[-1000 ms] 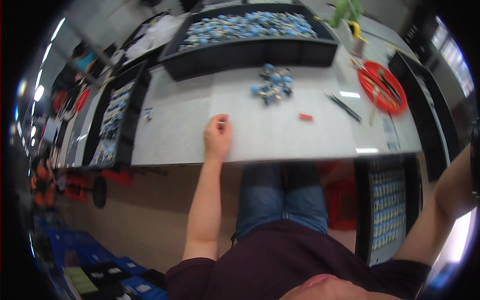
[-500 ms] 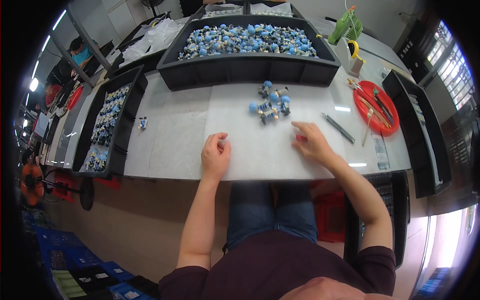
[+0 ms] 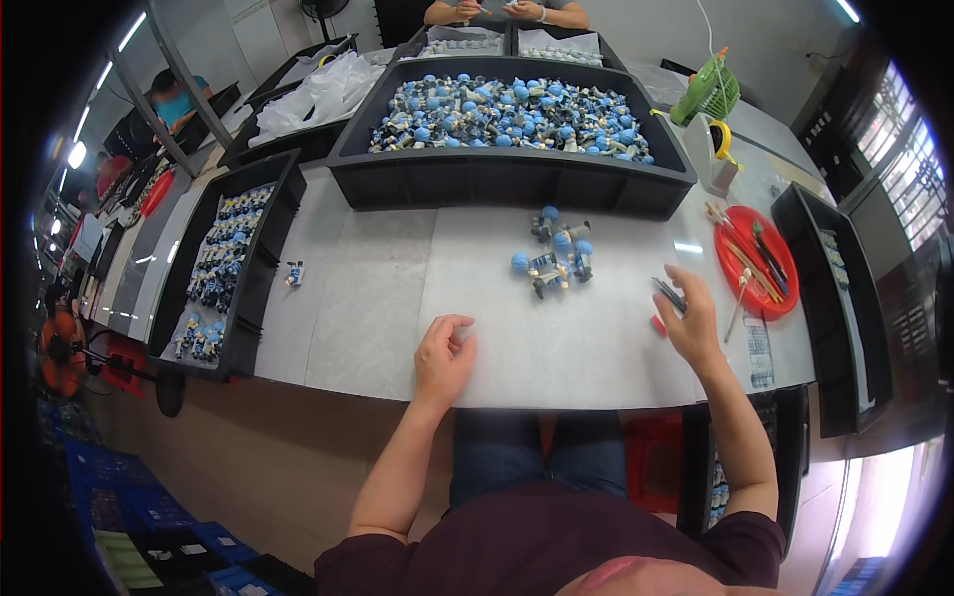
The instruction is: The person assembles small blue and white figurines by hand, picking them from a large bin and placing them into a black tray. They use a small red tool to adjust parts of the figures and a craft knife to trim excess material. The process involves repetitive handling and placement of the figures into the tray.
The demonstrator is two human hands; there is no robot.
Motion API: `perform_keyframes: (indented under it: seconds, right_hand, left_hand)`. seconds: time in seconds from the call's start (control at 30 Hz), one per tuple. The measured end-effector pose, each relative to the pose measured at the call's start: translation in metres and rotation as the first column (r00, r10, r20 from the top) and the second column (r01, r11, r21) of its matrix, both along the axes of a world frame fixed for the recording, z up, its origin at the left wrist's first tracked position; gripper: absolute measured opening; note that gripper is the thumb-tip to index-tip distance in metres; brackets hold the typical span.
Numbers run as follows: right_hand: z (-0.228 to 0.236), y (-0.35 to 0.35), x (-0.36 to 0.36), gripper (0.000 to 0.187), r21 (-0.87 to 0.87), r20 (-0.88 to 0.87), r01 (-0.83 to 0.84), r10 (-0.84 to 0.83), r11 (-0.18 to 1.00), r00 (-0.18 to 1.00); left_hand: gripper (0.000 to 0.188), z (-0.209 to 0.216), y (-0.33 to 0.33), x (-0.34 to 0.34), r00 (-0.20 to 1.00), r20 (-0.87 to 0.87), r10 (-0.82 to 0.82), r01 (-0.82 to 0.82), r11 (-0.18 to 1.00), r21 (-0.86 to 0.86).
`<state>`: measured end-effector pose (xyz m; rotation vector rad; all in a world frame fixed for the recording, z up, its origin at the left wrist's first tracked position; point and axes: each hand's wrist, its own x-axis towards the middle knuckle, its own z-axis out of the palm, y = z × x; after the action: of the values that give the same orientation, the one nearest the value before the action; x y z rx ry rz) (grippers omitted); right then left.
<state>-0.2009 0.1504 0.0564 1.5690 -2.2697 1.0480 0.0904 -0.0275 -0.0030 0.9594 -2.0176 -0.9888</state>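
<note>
My left hand (image 3: 443, 363) rests near the table's front edge, fingers loosely curled and thumb apart; nothing shows in it. Farther right, my right hand (image 3: 693, 326) has its thumb and fingers around a dark metallic pen-like tool (image 3: 664, 288), whose far end sticks out past the fingers. A small red piece (image 3: 658, 325) shows against that hand's inner side; whether it is held or lies on the table I cannot tell. Several small figurines with light blue heads (image 3: 553, 260) lie in a cluster on the white work surface (image 3: 477, 298), beyond and between my hands.
A large black bin (image 3: 507, 184) heaped with figurines stands at the back. A black tray (image 3: 260, 288) of figurines and a single figurine (image 3: 294, 274) are at left. At right are a red dish (image 3: 730, 283) with brushes, another black tray (image 3: 845, 328) and a green fan (image 3: 708, 91).
My right hand has moved right, from beside the figurine cluster to the pen-like tool. The whole view has tilted up, bringing another person's hands in at the far side. The figurines stay put.
</note>
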Motion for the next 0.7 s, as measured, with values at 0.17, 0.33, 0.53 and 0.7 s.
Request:
perform_keyframes:
  seconds: [0.17,0.33,0.53,0.7]
  right_hand:
    - [0.039,-0.042,-0.024,0.048,-0.064,-0.012,-0.099,0.098,0.993,0.995]
    - [0.069,-0.120,-0.056,0.059,-0.086,0.026,-0.114,0.117,0.990,0.993]
    - [0.069,-0.226,-0.111,0.078,0.021,0.009,-0.110,0.110,0.994,0.994]
    - [0.055,-0.285,-0.128,0.110,0.389,0.013,-0.127,0.133,0.912,0.991]
  left_hand:
    - [0.027,0.043,-0.015,-0.006,0.980,-0.034,-0.194,0.195,0.980,0.037]
    - [0.032,0.123,-0.060,-0.046,0.942,0.065,-0.328,0.332,0.889,-0.315]
    - [0.041,0.140,-0.166,-0.152,0.922,0.222,-0.318,0.388,0.735,-0.556]
    - [0.087,0.137,-0.246,-0.226,0.760,0.619,-0.199,0.421,0.875,-0.237]
